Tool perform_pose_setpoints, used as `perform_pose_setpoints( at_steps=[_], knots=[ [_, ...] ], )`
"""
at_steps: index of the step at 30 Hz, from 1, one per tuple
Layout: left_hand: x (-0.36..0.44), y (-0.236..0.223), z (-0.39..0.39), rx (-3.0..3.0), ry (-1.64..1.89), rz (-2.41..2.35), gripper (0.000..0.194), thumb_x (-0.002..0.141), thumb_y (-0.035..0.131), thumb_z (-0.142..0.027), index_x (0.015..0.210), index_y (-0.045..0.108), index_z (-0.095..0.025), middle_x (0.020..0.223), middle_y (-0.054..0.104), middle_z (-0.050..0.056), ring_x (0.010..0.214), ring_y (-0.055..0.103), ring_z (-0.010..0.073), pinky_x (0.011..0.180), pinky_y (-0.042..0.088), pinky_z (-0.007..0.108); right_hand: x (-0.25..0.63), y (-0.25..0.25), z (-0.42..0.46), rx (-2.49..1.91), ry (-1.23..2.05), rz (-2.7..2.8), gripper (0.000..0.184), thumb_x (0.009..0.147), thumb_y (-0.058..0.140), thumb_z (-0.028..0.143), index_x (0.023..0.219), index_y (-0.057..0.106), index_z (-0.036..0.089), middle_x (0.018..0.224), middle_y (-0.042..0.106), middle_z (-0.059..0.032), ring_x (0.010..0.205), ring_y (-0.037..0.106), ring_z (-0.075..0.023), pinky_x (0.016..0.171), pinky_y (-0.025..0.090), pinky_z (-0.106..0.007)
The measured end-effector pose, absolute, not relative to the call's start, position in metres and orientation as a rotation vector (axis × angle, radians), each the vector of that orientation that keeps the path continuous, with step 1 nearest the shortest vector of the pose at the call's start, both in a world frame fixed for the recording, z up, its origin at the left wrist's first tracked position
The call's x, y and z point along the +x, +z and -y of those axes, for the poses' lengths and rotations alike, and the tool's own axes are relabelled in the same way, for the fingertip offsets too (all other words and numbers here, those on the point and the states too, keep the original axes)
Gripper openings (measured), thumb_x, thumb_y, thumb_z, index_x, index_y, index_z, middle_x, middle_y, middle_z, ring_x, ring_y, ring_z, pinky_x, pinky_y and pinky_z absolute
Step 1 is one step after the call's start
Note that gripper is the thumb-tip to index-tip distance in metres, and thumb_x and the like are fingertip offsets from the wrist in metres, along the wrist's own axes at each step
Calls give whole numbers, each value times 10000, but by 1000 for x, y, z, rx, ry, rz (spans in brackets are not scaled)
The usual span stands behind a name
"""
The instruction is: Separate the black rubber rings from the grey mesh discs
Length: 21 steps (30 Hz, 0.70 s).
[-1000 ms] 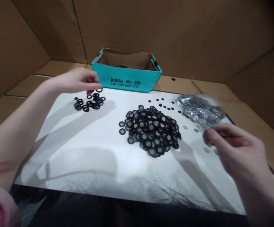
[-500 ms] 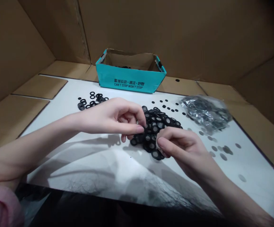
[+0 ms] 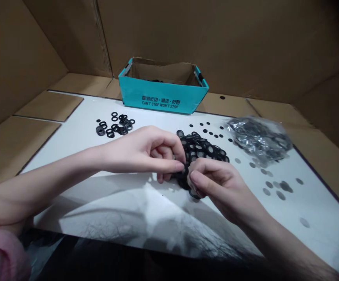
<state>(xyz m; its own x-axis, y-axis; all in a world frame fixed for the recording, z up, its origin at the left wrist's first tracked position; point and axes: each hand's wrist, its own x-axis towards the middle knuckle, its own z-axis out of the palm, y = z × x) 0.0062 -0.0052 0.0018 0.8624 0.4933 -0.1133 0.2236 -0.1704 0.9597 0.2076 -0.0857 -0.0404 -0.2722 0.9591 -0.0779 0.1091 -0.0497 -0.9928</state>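
A heap of black rubber washers [image 3: 206, 149] with grey discs in their centres lies mid-table, partly hidden by both hands. My left hand [image 3: 154, 154] is over its left side, thumb and forefinger pinched at one black washer [image 3: 185, 170]. Close by on the right, my right hand [image 3: 216, 177] is closed in a pinch at the heap's front; what its fingertips hold, if anything, is hidden. Hollow black rings [image 3: 123, 125] form a small group beyond my left forearm. Loose grey discs [image 3: 280, 195] lie scattered right of my right hand.
A turquoise box [image 3: 163, 95] with dark pieces inside stands at the back. To the right rests a clear plastic bag [image 3: 258, 138] of dark pieces. Small black discs [image 3: 211, 133] dot the table [image 3: 99, 218] between heap and bag. Cardboard walls [image 3: 216, 47] surround the table.
My left hand has left the hollow rings and moved right to the heap. My right hand has come left from the scattered grey discs to the heap. The view has shifted slightly.
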Motion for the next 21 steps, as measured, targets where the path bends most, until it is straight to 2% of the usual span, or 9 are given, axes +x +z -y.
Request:
perform_pose_setpoints(
  at_steps=[6,9,17,21],
  knots=[
    [12,-4,6,1650,226,-555,116,887,604,-200,930,602,-92,666,699,17,633,689,93,604,525,142,206,-40,83,-1315,1165,1602,381,831,628,476,607,556,177,553,514,6,500,443,-90,436,341,-226],
    [15,-7,7,1580,215,-545,87,897,582,-175,939,589,-99,692,709,23,645,698,96,647,550,165,205,-41,82,-1318,1053,1696,345,849,614,412,606,547,177,552,527,5,506,455,-89,452,349,-226],
    [17,-10,9,1579,209,-540,99,906,558,-210,915,569,-113,793,717,58,639,689,100,652,558,199,202,-43,82,-1282,797,1831,349,868,606,321,562,507,185,497,465,28,474,394,-76,459,309,-234],
    [18,-10,11,1725,191,-612,71,852,568,-159,910,570,-117,740,684,36,639,673,111,603,528,189,201,-44,82,-1255,752,1813,327,874,589,276,566,519,190,486,462,33,462,392,-76,457,313,-229]
  ],
)
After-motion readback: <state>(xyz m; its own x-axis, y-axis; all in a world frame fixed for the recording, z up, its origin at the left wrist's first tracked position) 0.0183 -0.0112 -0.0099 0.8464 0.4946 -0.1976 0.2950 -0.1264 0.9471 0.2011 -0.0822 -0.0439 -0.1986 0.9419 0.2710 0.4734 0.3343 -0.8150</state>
